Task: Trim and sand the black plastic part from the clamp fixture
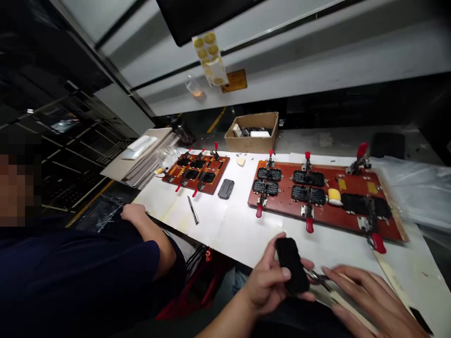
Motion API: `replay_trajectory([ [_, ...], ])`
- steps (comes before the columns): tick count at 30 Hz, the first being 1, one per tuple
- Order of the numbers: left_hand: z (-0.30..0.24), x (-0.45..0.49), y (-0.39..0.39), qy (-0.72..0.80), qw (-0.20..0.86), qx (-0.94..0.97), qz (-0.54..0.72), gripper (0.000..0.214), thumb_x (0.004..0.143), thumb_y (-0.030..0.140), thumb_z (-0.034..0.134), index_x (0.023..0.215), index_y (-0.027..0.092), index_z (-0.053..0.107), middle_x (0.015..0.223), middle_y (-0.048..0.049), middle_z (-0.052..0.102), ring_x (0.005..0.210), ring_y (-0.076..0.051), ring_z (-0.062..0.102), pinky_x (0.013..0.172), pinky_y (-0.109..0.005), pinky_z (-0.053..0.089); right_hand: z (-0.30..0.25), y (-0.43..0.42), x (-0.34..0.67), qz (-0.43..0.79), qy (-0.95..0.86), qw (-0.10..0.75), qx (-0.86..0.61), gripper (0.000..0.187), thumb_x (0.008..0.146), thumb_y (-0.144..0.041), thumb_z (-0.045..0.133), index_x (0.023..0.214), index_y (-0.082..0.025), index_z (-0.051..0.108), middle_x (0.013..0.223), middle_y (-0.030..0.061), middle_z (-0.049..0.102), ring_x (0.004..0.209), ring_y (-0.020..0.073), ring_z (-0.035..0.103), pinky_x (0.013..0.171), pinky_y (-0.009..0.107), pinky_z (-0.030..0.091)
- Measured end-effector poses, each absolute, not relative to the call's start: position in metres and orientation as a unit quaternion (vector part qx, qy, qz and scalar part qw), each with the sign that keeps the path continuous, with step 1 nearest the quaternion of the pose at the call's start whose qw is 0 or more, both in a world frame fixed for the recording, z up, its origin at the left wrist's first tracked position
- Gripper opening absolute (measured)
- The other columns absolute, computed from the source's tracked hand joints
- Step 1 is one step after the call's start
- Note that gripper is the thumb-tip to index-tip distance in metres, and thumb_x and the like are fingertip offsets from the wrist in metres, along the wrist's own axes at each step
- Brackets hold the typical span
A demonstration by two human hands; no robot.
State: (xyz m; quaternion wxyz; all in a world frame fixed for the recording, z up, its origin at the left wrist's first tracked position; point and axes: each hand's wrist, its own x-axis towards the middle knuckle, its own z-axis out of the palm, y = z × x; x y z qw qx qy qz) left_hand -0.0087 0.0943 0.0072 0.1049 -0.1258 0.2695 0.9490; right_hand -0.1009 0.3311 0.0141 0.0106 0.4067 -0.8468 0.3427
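My left hand (pixel 269 281) grips a flat black rectangular case-like part (pixel 292 265), thumb across its face and fingers around its edges. Low on the right, my right hand (pixel 373 300) is blurred, its fingers reaching along a slim metal-tipped tool (pixel 319 278) whose tip meets the right edge of the black part. What kind of tool it is cannot be made out. Beyond both hands lies a reddish-brown fixture board (pixel 282 211), where red-handled toggle clamps (pixel 309 224) press on several black parts. A yellow-and-white spool-like piece (pixel 334 197) rests on that board.
A second clamp board (pixel 214 180) stands left, near a grey case (pixel 226 188) and a utility knife (pixel 192 210) on the white tabletop (pixel 211 230). Behind are a cardboard box (pixel 252 131) and stacked cardboard (pixel 148 155). A co-worker's arm (pixel 151 234) is at the left edge.
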Motion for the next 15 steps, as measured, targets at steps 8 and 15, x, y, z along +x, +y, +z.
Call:
replay_trajectory([
  [8,0.016,0.034,0.025,0.276,0.064,-0.196,0.939,0.1,0.085,0.036,0.074,0.163,0.045,0.013,0.142,-0.0101,0.062,0.126,-0.035,0.064,0.094,-0.052,0.058,0.086,0.219,-0.106,0.267,-0.8,-0.092,0.53,0.04,0.1,-0.043,0.066,0.139,-0.032,0.065,0.126,0.0112,0.064,0.119,0.035,0.056,0.097,0.054,0.051],
  [15,0.013,0.04,0.029,0.348,0.068,-0.229,0.906,0.11,0.077,0.054,0.079,0.165,0.042,0.014,0.143,-0.011,0.059,0.131,-0.044,0.059,0.1,-0.059,0.052,0.101,0.196,-0.096,0.222,-0.792,-0.072,0.563,0.024,0.093,-0.031,0.069,0.117,-0.026,0.072,0.114,0.0107,0.069,0.108,0.0354,0.058,0.096,0.055,0.045],
])
